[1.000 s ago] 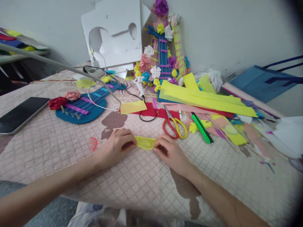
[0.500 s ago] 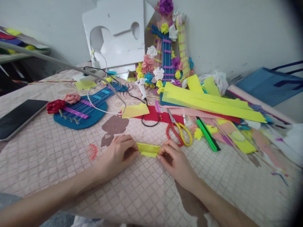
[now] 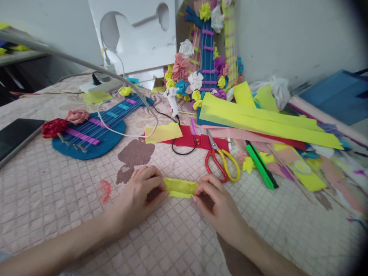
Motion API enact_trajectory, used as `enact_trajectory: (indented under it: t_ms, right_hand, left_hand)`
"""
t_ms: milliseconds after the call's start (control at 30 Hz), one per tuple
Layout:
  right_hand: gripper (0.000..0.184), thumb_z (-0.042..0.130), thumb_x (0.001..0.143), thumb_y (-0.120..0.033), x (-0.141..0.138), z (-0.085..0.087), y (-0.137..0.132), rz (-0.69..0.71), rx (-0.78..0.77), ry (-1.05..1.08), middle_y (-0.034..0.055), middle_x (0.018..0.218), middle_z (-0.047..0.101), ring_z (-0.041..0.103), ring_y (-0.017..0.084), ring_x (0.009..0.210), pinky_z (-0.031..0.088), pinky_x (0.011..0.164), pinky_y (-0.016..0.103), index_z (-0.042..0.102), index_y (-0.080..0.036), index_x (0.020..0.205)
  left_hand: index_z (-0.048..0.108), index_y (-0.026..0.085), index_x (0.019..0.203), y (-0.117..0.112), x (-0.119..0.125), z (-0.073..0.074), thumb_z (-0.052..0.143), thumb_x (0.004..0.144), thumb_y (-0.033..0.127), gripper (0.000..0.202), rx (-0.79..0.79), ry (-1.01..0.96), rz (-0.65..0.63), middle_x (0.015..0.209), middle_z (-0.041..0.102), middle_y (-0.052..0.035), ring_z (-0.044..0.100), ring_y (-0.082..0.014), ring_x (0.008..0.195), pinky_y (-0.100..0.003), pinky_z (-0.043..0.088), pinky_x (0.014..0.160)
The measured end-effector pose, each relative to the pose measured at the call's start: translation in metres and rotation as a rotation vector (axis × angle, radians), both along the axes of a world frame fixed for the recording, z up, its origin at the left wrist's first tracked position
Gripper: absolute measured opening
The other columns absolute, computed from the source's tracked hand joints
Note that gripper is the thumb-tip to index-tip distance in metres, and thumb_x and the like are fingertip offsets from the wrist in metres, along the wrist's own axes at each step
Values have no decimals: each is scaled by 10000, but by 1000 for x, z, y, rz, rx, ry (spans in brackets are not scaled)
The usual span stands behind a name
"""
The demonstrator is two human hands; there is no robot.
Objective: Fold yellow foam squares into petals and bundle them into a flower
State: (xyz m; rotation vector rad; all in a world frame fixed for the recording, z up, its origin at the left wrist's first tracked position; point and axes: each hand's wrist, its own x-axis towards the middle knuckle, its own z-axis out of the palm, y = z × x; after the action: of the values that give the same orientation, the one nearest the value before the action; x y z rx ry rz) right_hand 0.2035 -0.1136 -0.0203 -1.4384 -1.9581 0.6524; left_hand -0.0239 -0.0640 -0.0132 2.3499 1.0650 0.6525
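One yellow strip lies low on the cloth, near the front edge of the table, stretched between the person's two hands. The left hand pinches its left end with thumb and fingertips, and the right hand pinches the right end the same way. Both hands rest on the cloth.

Just beyond the right hand lies one pair of scissors with one red and one yellow handle loop. One green cutter lies to its right. Farther back there is one white glue gun and a pile of long yellow sheets. I count three paper guitars. One blue guitar lies flat to the left, and two stand against the wall, a blue one and a yellow-green one. One phone lies at the far left.

Compared with half a second ago, the pinch on both ends is the same and the strip looks unchanged. The view has dipped and drawn closer, so the tops of the standing guitars are now cut off and the phone sits closer to the left edge.

The cloth is pinkish with a quilted diamond pattern and a few brown patches. A white foam board with cut-out holes leans on the pale wall, and a blue bag lies at the right.
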Motion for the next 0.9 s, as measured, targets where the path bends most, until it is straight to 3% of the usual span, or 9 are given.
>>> enact_trajectory:
  t_ms: [400, 900]
  right_hand:
    - [129, 510, 776, -71, -2, -4, 1, -34, 22, -3, 34, 838, 498, 540, 148, 716, 489, 604, 269, 500, -200, 768]
    - [124, 502, 787, -75, -2, -2, 2, -40, -27, -3, 37, 856, 480, 531, 150, 747, 491, 640, 283, 494, -196, 763]
  left_hand:
    - [573, 183, 752, 0, 0, -1, 528, 823, 177, 84, -19, 0, 9, 838, 566, -29, 518, -170, 794, -344, 415, 729]
    - [553, 177, 754, -1, 4, -2, 500, 845, 186, 106, -11, 38, 28, 829, 550, -35, 493, -175, 786, -356, 396, 721]
